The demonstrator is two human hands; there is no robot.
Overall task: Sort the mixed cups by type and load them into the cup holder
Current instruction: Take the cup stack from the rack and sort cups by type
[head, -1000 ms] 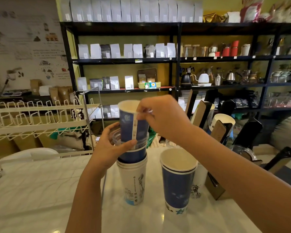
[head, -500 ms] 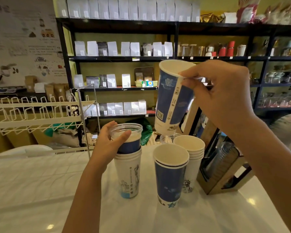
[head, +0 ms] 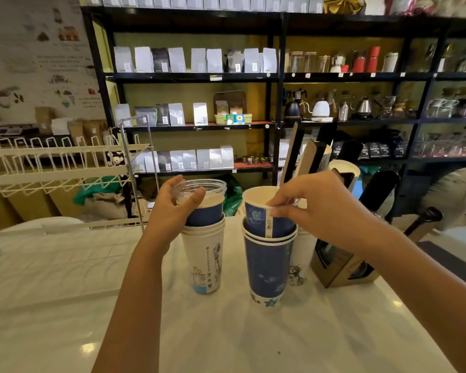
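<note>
A mixed stack stands left of centre on the table: a clear plastic cup (head: 209,188) on top, a blue paper cup (head: 206,216) under it, white printed cups (head: 205,259) at the bottom. My left hand (head: 172,211) grips the clear cup's rim and side. To the right stands a stack of blue paper cups (head: 268,270). My right hand (head: 315,208) pinches the rim of its top blue cup (head: 261,219), which sits partly nested. A white cup stack (head: 301,254) is half hidden behind. The wooden cup holder (head: 339,267) leans at the right.
A white wire rack (head: 51,168) stands at the left on the white marble table (head: 65,305). Black shelving (head: 277,76) with bags, kettles and jars fills the background. The holder's dark slots (head: 377,189) rise behind my right hand.
My right hand pulled a blue cup off the left stack, carried it up and rightward, and has lowered it into the blue stack. My left hand stayed on the clear cup.
</note>
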